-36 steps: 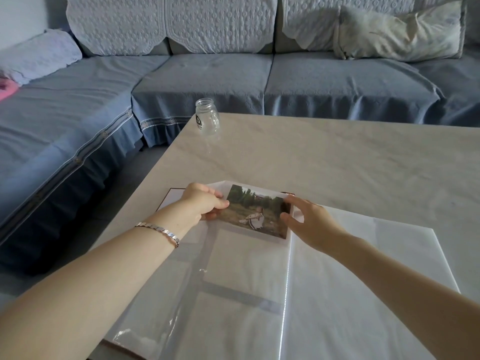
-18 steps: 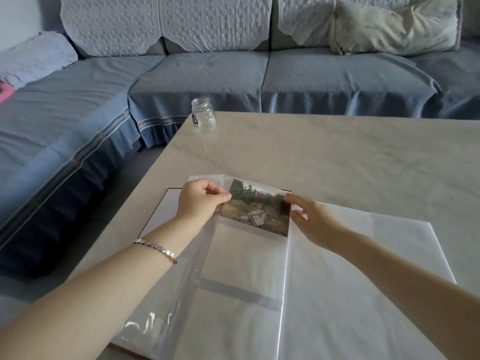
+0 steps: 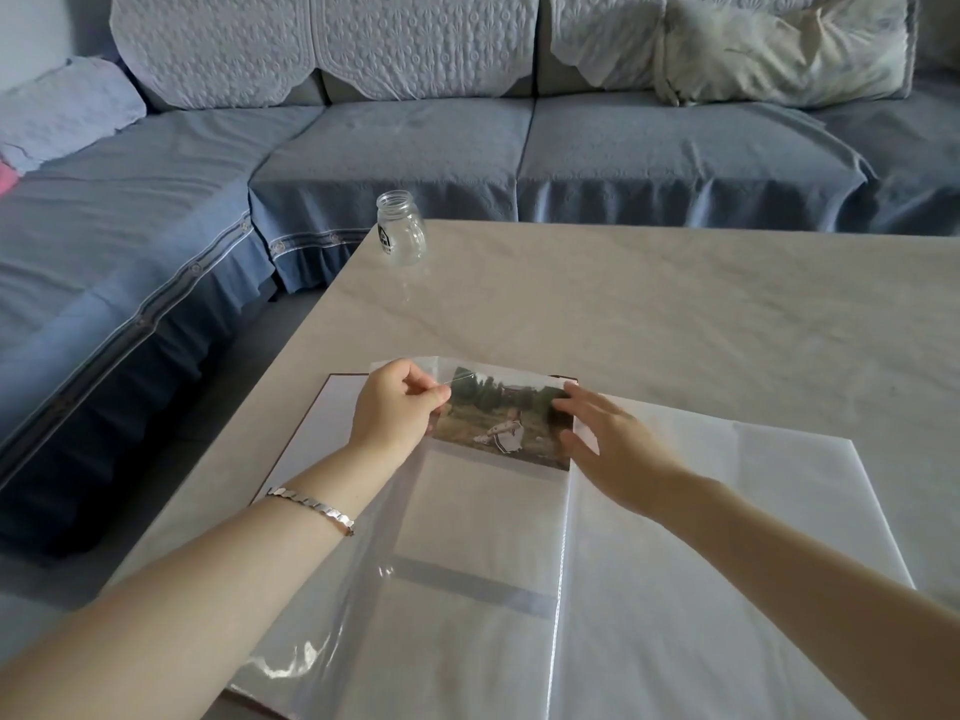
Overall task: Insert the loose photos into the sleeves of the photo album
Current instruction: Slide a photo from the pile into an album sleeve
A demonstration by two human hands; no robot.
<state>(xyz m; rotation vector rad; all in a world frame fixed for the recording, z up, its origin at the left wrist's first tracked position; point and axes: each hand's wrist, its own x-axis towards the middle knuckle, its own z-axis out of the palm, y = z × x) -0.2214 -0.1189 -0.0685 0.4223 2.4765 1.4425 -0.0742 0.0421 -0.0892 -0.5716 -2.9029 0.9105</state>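
Pinching the clear sleeve (image 3: 337, 589) with left hand (image 3: 395, 407), photo (image 3: 498, 423) between the hands, right hand (image 3: 618, 449) flat on its edge

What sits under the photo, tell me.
The photo lies on the white album page, whose bare part shows below it. The page directly beneath is covered. The left hand pinches clear film at its corner.
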